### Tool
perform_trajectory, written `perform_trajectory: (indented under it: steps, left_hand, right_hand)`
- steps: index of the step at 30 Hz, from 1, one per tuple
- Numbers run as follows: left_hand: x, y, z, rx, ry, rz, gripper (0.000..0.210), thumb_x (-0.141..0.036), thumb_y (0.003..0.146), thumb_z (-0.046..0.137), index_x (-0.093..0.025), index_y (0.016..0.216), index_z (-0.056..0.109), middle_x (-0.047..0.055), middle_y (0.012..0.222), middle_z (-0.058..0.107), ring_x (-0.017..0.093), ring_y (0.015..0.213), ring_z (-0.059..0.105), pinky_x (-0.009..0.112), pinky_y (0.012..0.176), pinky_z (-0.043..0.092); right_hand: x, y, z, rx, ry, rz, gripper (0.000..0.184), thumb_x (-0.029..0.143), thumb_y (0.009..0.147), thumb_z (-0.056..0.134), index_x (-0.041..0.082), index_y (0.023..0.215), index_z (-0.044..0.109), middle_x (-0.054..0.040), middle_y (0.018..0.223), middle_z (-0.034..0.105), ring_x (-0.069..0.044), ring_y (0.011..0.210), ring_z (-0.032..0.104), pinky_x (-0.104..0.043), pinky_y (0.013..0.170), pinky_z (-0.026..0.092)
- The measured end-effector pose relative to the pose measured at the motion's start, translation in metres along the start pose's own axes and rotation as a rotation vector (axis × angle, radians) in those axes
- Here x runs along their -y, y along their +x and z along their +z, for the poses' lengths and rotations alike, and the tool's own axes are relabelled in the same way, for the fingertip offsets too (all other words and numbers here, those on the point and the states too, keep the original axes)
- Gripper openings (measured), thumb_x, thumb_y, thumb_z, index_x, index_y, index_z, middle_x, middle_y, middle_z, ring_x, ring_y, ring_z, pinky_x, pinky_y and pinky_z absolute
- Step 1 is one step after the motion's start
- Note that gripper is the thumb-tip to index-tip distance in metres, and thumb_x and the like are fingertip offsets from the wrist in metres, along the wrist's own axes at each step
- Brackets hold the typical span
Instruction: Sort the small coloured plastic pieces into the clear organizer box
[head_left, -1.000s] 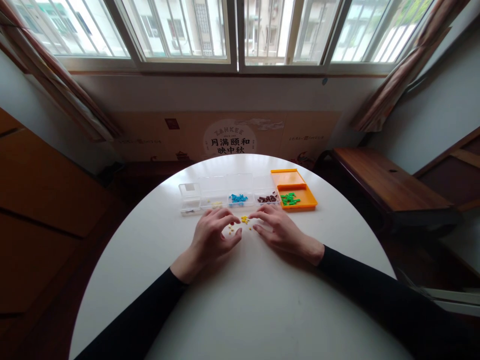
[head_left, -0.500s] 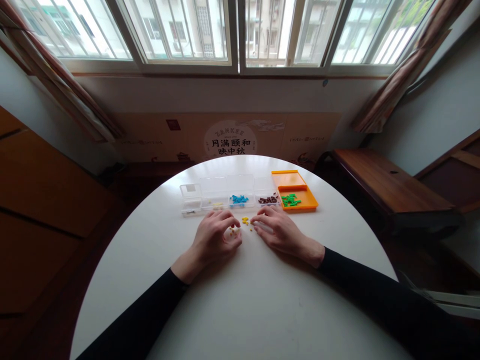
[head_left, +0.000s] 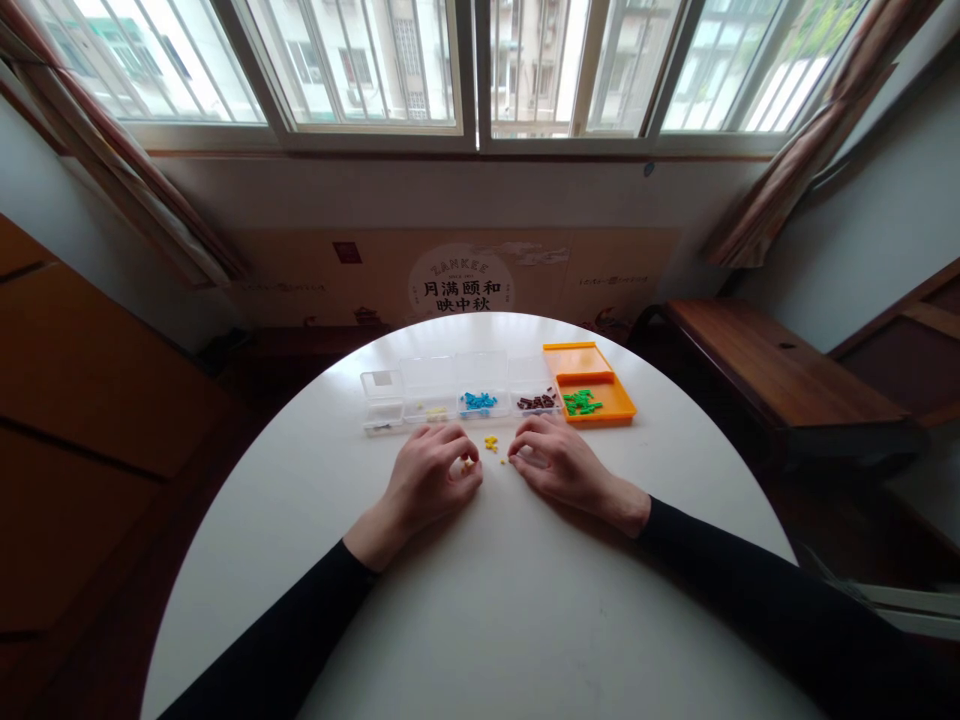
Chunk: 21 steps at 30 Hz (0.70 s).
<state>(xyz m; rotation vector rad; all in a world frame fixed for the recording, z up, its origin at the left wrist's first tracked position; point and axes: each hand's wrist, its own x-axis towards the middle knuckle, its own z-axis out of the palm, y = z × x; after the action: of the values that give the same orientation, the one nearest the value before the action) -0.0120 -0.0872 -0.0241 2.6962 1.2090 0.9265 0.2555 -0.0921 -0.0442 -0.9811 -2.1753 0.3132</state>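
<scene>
A small scatter of yellow pieces (head_left: 491, 443) lies on the white round worktop (head_left: 487, 600), between the two hands and just in front of a row of boxes. The left hand (head_left: 429, 478) rests on the worktop with its fingers curled in; thumb and forefinger are drawn narrow together over a yellow piece at their tips, though whether the piece is truly pinched is too small to tell. The right hand (head_left: 559, 463) lies just to the other side of the scatter, fingers bent and tips close to the worktop; its grip is narrow too, and I cannot tell if it holds anything. Both arms wear black sleeves (head_left: 750, 590).

Just beyond the hands stands a clear plastic box (head_left: 442, 385) with several compartments: pale pieces in one, blue pieces (head_left: 478, 402) in the next, dark brown pieces (head_left: 536, 401) in the one after. Touching its right end is an orange tray (head_left: 600, 385) holding green pieces (head_left: 580, 402). Past the worktop's far edge a cardboard panel (head_left: 461, 275) with printed characters leans under the window (head_left: 465, 70).
</scene>
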Motion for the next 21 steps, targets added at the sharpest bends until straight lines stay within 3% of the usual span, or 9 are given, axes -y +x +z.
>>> perform_trajectory:
  steps: [14,21]
  left_hand:
    - [0.0,0.0004,-0.0006,-0.023,-0.008,0.044,0.006,-0.027,0.097,0.074,-0.024,0.091,0.074,0.002,0.094,0.077,0.022,0.09,0.073,0.04,0.09,0.049]
    - [-0.0007,0.0004,0.0043,-0.085,-0.035,0.085,0.008,-0.032,0.1,0.078,-0.025,0.096,0.077,0.001,0.098,0.079,0.021,0.091,0.075,0.04,0.088,0.05]
  right_hand:
    - [0.0002,-0.001,-0.0003,0.014,0.029,0.001,0.011,0.014,0.107,0.067,0.024,0.105,0.069,-0.0057,0.109,0.078,-0.026,0.104,0.07,-0.041,0.095,0.051]
    - [0.0035,0.0006,-0.0002,-0.028,0.099,-0.006,0.013,0.011,0.108,0.064,0.024,0.109,0.067,-0.0037,0.103,0.075,-0.023,0.094,0.068,-0.036,0.089,0.051]
